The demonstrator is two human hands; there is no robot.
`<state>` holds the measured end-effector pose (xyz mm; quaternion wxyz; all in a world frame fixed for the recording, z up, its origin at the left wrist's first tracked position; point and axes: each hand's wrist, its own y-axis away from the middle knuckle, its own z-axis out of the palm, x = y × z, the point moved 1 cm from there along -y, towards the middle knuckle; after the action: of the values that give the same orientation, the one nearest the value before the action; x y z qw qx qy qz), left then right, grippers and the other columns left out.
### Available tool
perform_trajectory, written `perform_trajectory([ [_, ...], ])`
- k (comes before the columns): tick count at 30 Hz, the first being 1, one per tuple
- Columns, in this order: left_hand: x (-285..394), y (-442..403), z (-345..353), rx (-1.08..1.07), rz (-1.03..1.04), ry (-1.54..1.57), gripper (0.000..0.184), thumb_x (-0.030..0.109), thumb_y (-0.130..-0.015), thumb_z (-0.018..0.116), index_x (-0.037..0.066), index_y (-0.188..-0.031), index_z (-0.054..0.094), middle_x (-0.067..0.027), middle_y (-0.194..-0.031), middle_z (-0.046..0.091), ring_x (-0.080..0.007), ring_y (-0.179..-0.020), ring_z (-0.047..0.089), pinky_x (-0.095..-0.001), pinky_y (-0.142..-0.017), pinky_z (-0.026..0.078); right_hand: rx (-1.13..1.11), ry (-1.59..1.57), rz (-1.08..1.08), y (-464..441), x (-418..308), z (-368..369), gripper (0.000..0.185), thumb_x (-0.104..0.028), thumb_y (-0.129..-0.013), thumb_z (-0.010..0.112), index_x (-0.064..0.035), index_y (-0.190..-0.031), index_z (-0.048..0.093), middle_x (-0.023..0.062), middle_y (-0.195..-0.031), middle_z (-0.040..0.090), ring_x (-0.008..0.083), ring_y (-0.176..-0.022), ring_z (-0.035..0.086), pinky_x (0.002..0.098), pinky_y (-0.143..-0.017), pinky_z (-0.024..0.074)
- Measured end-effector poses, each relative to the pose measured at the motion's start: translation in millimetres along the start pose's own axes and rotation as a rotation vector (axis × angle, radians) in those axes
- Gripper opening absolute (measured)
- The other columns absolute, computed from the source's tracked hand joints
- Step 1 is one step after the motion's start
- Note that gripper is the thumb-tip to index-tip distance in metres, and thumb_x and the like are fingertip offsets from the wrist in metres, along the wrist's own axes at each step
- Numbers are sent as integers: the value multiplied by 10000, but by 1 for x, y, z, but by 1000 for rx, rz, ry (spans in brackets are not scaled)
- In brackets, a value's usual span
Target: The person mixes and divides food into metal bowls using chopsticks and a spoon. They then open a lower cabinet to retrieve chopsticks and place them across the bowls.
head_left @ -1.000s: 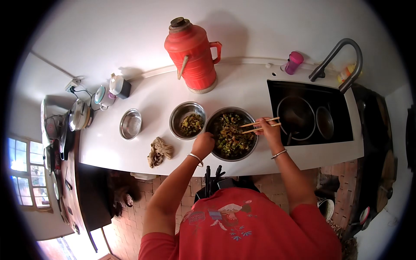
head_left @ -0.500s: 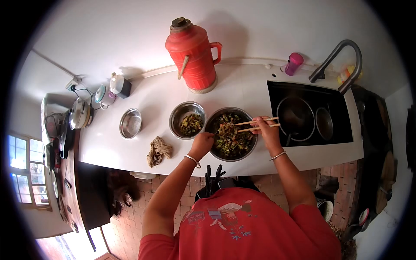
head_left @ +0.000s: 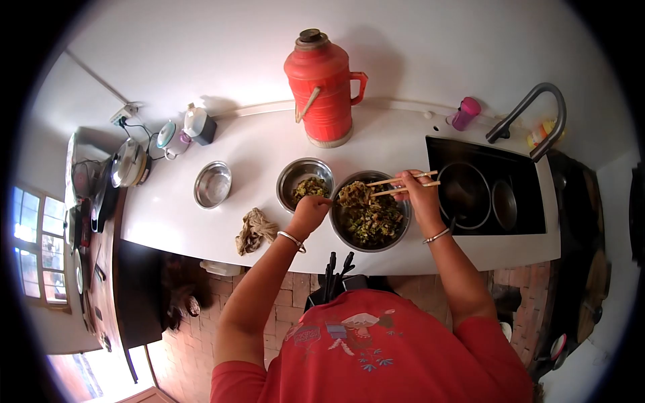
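A pair of wooden chopsticks point(head_left: 386, 181) is held in my right hand point(head_left: 420, 195), their tips in the chopped, cooked-looking food point(head_left: 373, 218). That food lies in the larger metal bowl point(head_left: 408, 232). My left hand point(head_left: 311, 211) is closed at the left rim of this bowl, seeming to pinch it; the fingertips are partly hidden. Just behind the left hand stands a smaller metal bowl point(head_left: 287, 176) holding a little of the same chopped food, and the two bowls sit close together.
A red thermos flask point(head_left: 324, 94) stands behind the bowls. To the left are another metal bowl point(head_left: 213, 185) and a crumpled cloth point(head_left: 255, 232). On the right, a black sink point(head_left: 487, 225) holds pans below a grey faucet point(head_left: 554, 101). A knife block point(head_left: 336, 282) is near my body.
The view has shifted slightly. The chopstick tips have moved toward the back left of the larger bowl, gathering food there. My left hand stays by the rim.
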<state>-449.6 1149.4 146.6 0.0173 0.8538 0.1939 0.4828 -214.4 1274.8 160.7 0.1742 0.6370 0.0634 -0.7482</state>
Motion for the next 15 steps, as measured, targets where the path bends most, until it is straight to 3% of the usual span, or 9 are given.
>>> perform_trajectory([
  [5,-19,0,-34,83,-15,35,259,111,-754,520,6,-922,685,-189,-795,660,-283,-740,638,-340,-715,489,-46,-19,-15,-15,2,46,200,-164,-920,526,22,-941,596,105,-805,649,129,-652,632,218,-555,540],
  [9,-36,-4,-55,218,106,-259,244,113,-787,500,10,-931,667,-200,-837,653,-339,-799,628,-378,-733,503,-68,47,-57,-29,27,90,191,-187,-897,571,-5,-932,621,74,-787,649,99,-622,606,209,-533,522],
  [11,-32,-2,-55,252,63,-427,247,113,-804,492,21,-976,644,-192,-864,645,-347,-796,623,-396,-725,504,-70,146,-95,-30,34,111,175,-168,-892,577,-5,-926,633,62,-800,655,103,-626,603,234,-558,515],
  [14,-34,0,-56,269,61,-672,264,112,-833,479,43,-1060,593,-172,-907,618,-354,-773,617,-422,-698,504,-218,394,-483,-34,51,128,138,-121,-872,599,7,-913,629,98,-805,667,167,-669,631,275,-634,494],
  [15,-36,0,-56,258,101,-751,277,113,-845,472,53,-1099,565,-160,-924,600,-352,-754,616,-431,-679,502,-219,393,-481,-32,49,129,138,-121,-872,599,7,-913,629,98,-805,667,167,-669,631,275,-634,494],
])
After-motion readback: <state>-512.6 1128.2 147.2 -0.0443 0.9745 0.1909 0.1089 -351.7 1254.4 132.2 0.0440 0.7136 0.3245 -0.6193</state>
